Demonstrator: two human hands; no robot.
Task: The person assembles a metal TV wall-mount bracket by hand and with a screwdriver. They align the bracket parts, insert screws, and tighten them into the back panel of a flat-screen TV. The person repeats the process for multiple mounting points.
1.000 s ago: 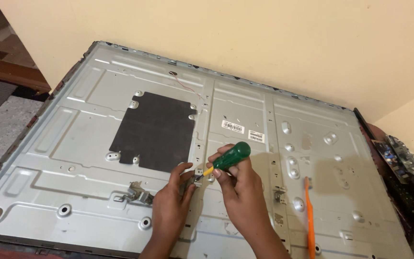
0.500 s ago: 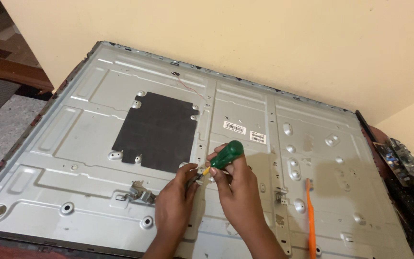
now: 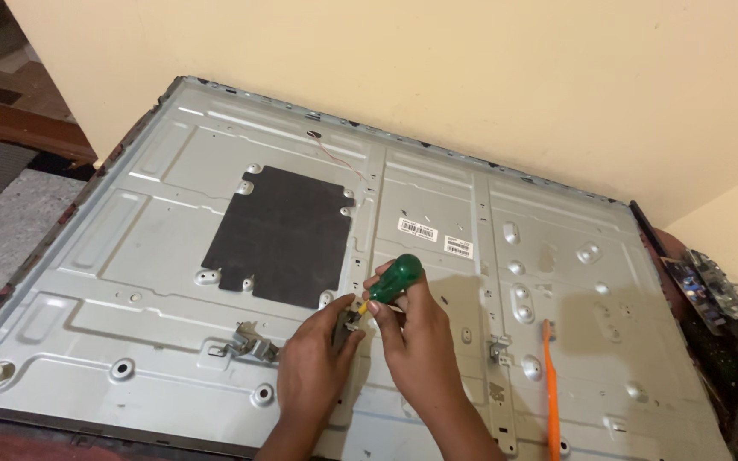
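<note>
Large grey metal back panel lies flat, filling the view; no containers on it. Right hand grips a green-handled screwdriver, fingers closed round the handle, tip angled down-left. Left hand pinches a small metal bracket at the tip, near the panel's middle. Black sheet sits up-left of the hands. Orange pry tool lies to the right, lower end cut off. Second bracket just left. Circuit boards at right edge, partly cut off. Screw itself is hidden.
</note>
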